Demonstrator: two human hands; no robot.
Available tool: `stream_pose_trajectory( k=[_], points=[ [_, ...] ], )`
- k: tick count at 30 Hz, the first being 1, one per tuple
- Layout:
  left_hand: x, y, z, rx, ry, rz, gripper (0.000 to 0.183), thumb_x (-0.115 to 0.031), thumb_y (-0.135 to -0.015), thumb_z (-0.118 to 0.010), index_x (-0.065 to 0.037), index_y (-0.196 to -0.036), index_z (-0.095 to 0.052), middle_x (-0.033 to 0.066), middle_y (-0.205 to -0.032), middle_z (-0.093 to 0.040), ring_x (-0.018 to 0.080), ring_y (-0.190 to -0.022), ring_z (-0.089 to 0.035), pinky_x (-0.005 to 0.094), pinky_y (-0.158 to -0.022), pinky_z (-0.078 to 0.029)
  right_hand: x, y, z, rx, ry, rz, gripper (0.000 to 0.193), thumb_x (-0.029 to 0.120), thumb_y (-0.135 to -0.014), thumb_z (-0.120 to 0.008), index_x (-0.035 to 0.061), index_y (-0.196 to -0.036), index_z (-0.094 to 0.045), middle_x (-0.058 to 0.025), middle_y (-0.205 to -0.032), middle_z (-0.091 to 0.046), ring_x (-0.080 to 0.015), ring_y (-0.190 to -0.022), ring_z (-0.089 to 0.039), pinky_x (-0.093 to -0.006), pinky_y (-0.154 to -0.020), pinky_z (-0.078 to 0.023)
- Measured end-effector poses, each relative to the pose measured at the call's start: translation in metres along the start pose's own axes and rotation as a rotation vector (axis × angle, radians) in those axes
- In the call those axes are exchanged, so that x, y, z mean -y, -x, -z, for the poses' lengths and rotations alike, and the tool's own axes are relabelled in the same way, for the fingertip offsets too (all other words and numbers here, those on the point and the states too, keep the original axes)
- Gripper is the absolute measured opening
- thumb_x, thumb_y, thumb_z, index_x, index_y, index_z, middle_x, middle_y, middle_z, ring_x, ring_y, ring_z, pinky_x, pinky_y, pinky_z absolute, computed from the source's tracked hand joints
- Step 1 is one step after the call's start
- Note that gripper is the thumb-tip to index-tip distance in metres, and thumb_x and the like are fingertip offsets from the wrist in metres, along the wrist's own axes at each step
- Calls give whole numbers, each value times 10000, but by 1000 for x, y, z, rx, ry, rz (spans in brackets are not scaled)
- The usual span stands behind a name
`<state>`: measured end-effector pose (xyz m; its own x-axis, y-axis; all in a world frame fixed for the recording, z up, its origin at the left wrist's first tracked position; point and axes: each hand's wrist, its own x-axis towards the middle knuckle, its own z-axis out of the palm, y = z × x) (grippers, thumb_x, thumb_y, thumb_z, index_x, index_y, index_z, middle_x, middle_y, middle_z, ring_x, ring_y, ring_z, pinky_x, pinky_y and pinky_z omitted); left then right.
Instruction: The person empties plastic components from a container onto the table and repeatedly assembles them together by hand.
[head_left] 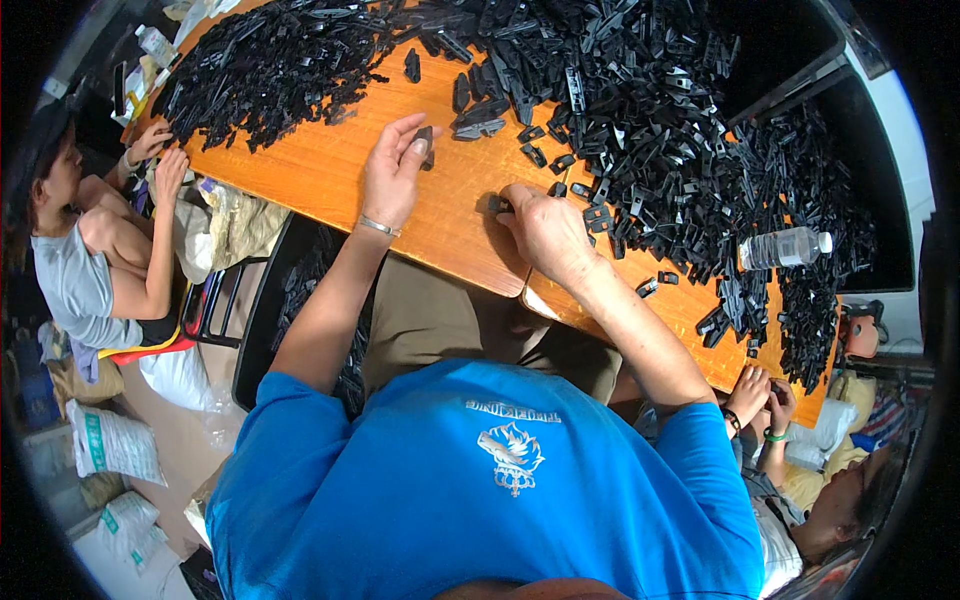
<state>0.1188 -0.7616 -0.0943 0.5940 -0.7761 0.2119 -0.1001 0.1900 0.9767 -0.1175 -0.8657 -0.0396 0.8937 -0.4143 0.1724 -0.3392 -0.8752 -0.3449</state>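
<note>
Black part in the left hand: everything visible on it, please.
The black part is small, elongated and narrow, dark all over, and looks like moulded plastic. The left hand grips it, with the thumb across its middle covering some of it. Its long axis points roughly away from the wearer. It is over the orange-brown tabletop; whether it touches that is unclear. Finer detail is too small to read.

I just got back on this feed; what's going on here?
The person's left grip pinches a dark part over the wooden table; the right grip has a small black piece at its fingertips. Heaps of black parts lie beyond. One co-worker is at the left, another co-worker at the right.
</note>
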Motion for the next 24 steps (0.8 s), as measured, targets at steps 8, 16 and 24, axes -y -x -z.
stream_pose_trajectory(
  k=[8,16,24],
  points=[
    [-16,27,1,49,364,-4,463,70,-1032,-576,-4,-1483,-501,120,-1253,-672,239,-1241,-665,361,-1105,-498,14,-5,4,45,-73,-113,271,202,-956,-764,33,-1144,-668,-217,-921,-746,-432,-819,-733,-508,-692,-576],
    [-28,66,19,59,-625,-171,438,76,-863,-740,-14,-1285,-666,95,-1120,-780,226,-1146,-676,371,-1021,-519,9,-12,-16,-112,-242,-29,207,125,-878,-825,25,-1027,-723,-178,-956,-687,-412,-876,-709,-482,-759,-571],
    [-19,65,32,1,-852,-373,267,-70,-770,-877,-60,-1012,-763,74,-1040,-706,312,-1025,-635,416,-916,-509,17,-36,-31,-96,-244,62,259,110,-853,-858,74,-1094,-769,-134,-938,-663,-359,-854,-708,-435,-726,-557]
  ],
)
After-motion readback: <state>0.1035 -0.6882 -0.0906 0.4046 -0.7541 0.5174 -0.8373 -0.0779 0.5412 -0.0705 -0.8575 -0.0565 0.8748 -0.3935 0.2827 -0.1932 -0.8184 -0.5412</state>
